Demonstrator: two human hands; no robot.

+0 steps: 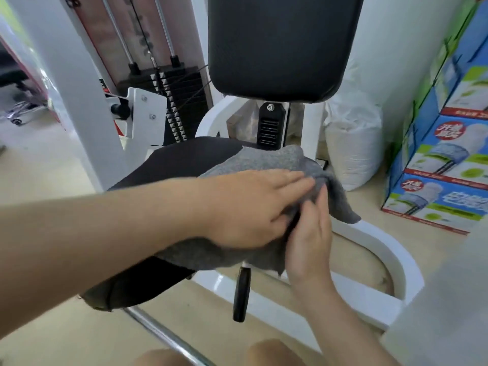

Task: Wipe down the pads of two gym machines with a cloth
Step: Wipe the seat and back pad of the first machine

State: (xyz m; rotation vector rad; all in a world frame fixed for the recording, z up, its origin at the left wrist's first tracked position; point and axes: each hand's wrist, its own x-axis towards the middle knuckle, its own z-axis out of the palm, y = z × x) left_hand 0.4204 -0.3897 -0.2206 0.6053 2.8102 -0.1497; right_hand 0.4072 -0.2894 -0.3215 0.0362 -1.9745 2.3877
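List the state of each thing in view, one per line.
Cloth: spread over the seat pad, crumpled.
Seat pad: partly covered by the cloth.
Back pad: upright, bare.
Left hand: flat on the cloth.
Right hand: fingers pinching the cloth's edge.
Boxes: stacked, closed.

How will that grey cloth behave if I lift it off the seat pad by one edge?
Probably floppy: the grey cloth already droops in folds over the seat pad edge. Likely light, since the right hand bunches it with fingertips alone. It may slide rather than cling, as the pad looks smooth; the left hand lies flat on it.
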